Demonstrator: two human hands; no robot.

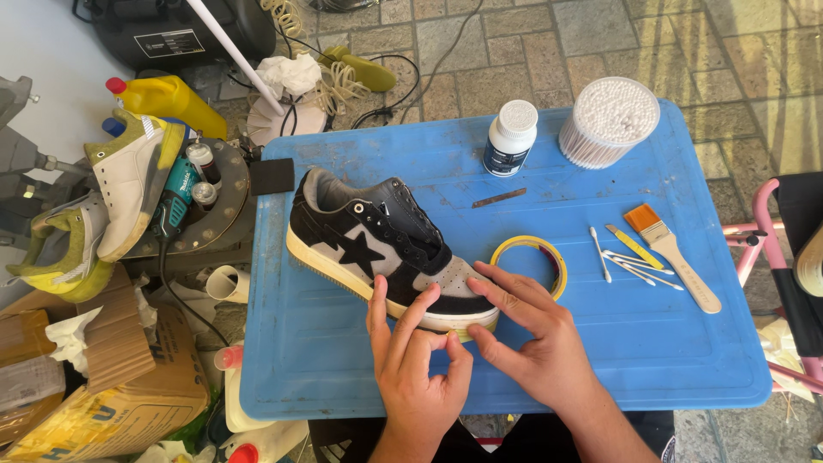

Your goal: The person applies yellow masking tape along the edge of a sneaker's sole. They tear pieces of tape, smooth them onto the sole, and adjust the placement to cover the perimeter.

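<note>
Where hands press, tape roll behind.

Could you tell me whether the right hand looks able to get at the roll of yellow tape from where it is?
Probably yes: the right hand rests on the sneaker's toe, and the tape roll lies just beyond it with nothing between.

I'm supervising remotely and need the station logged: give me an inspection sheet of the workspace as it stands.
Surface: blue plastic table, scuffed.
Job's things: black and grey sneaker on its sole; yellow tape roll beside its toe.
Clutter: white bottle, tub of cotton swabs, loose swabs, paintbrush, black sponge.
Grippers: left hand and right hand press on the toe's sole edge.
Cables: black cords on the paving.
Surroundings: yellow-white shoes, cardboard boxes, pink chair.
</note>
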